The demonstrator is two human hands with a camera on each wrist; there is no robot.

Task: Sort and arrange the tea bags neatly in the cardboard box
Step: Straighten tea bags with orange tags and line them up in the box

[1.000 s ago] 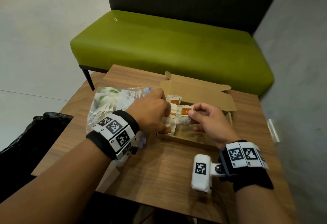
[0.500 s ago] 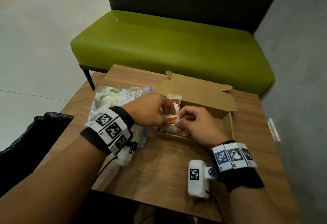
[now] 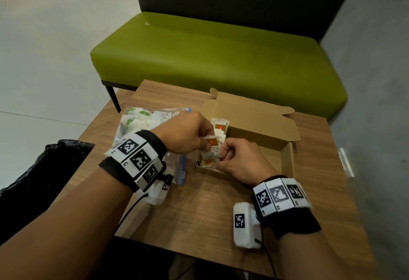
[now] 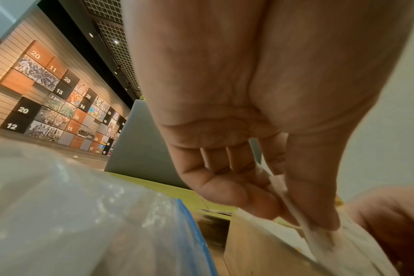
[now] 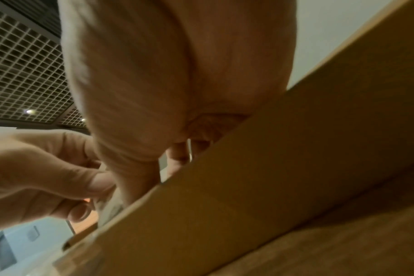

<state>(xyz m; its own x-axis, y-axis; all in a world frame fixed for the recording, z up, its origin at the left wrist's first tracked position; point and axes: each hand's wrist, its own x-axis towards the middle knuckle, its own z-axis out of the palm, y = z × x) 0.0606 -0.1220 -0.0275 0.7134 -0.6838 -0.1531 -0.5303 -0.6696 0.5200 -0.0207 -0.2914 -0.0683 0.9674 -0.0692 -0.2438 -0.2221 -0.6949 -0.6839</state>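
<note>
The small white paper tea bags with red-and-orange labels (image 3: 213, 144) look light, limp and easily creased, so I judge they are best pinched by a flat edge, not squeezed. They stand in a row at the left end of the open brown cardboard box (image 3: 287, 158) on the wood-grain counter (image 3: 199, 209). The left hand (image 3: 188, 133) pinches one bag between thumb and fingertips (image 4: 260, 203), its grip narrow; the right hand (image 3: 241, 160), fingers curled, grips the bags just beside it, touching them. A clear zip-top plastic bag (image 3: 155, 120) lies left of the box.
</note>
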